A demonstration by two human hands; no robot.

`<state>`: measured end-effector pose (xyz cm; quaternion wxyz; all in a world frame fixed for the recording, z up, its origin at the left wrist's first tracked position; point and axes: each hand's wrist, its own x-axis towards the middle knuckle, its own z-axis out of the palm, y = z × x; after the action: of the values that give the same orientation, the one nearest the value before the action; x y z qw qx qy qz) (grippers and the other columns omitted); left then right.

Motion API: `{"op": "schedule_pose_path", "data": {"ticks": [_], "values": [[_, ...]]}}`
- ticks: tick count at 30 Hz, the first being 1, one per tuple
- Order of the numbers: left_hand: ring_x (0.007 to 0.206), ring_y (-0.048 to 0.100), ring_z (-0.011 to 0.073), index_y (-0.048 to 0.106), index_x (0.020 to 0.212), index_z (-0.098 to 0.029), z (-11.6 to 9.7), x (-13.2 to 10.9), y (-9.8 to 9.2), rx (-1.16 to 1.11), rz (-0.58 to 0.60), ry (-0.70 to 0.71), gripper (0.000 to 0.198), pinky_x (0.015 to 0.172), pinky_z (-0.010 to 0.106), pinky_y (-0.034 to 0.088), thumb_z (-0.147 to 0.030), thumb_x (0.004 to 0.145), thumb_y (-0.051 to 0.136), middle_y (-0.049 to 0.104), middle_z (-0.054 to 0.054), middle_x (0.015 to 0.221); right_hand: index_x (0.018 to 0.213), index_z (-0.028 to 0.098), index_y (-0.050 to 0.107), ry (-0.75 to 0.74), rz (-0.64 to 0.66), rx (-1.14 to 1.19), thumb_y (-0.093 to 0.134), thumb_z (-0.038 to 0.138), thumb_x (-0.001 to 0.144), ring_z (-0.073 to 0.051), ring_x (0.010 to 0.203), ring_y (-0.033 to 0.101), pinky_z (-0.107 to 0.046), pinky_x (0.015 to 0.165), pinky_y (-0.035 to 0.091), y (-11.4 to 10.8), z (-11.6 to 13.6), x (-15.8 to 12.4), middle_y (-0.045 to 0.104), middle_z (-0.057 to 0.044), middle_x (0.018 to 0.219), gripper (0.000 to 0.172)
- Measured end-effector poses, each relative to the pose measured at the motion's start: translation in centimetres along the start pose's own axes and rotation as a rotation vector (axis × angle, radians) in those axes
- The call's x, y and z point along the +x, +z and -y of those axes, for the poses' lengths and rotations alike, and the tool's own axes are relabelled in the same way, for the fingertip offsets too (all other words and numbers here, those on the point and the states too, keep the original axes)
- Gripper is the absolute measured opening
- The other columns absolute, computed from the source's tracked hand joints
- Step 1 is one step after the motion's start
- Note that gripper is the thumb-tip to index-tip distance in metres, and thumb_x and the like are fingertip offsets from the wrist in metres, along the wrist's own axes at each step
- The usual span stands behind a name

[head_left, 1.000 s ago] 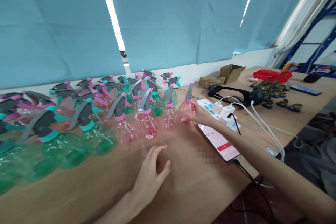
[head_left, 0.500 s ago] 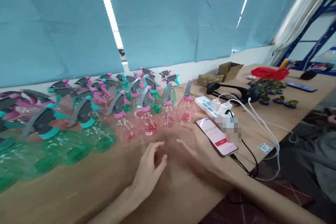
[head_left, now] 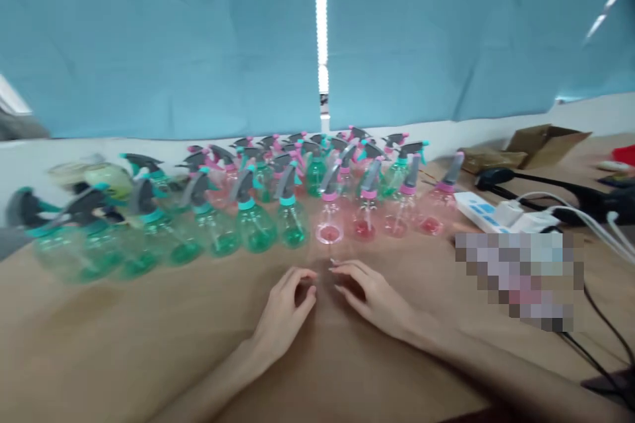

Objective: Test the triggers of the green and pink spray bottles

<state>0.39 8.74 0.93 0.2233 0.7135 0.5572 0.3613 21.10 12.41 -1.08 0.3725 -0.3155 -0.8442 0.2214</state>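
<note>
My left hand rests low over the wooden table, its fingers curved and the thumb apart from them. Facing it is my right hand, curled in the same loose way, with a small gap between the two. Neither hand holds anything. Just beyond the fingertips stands a pink spray bottle with a grey trigger head, upright in the front row. Other pink spray bottles continue to the right, and green spray bottles with turquoise collars run off to the left.
More spray bottles crowd behind the front row. On the right lie a white power strip with plugs and cables, a blurred-out patch, a black headset-like strap and an open cardboard box. A blue curtain hangs behind.
The view has swung left, bringing more green bottles into sight. My right hand has moved back from beside the phone and lowered, now facing my left hand, which stays much the same.
</note>
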Motion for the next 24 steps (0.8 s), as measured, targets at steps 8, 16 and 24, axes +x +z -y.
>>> {"op": "schedule_pose_path", "data": {"ticks": [8,16,24], "values": [[0.087,0.068,0.0228,0.063,0.092,-0.021,5.8,-6.4,-10.6,-0.040,-0.279,-0.227,0.015,0.081,0.040,0.053,-0.029,0.085,0.053,0.071,0.004,0.094,0.116,0.025,0.055,-0.147,0.088,0.070,0.050,0.016,0.090,-0.021,0.116,0.057,-0.044,0.099,0.048,8.9,5.9,5.6,0.062,-0.007,0.121,0.028],[0.095,0.063,0.0210,0.057,0.116,-0.015,13.9,-9.7,-22.1,-0.032,-0.781,-0.406,0.030,0.080,0.041,0.054,-0.032,0.091,0.057,0.061,0.009,0.114,0.115,0.027,0.055,-0.210,0.202,0.108,0.049,0.016,0.090,-0.023,0.121,0.054,-0.052,0.103,0.042,15.0,11.2,7.6,0.060,-0.005,0.126,0.028],[0.102,0.061,0.0231,0.055,0.121,-0.016,16.3,-7.9,-29.5,0.223,-1.025,-0.479,0.033,0.084,0.044,0.053,-0.031,0.091,0.058,0.058,0.010,0.121,0.114,0.027,0.055,-0.212,0.203,0.091,0.051,0.021,0.090,-0.025,0.122,0.053,-0.055,0.106,0.038,18.1,13.0,8.7,0.061,-0.005,0.126,0.025]]}}
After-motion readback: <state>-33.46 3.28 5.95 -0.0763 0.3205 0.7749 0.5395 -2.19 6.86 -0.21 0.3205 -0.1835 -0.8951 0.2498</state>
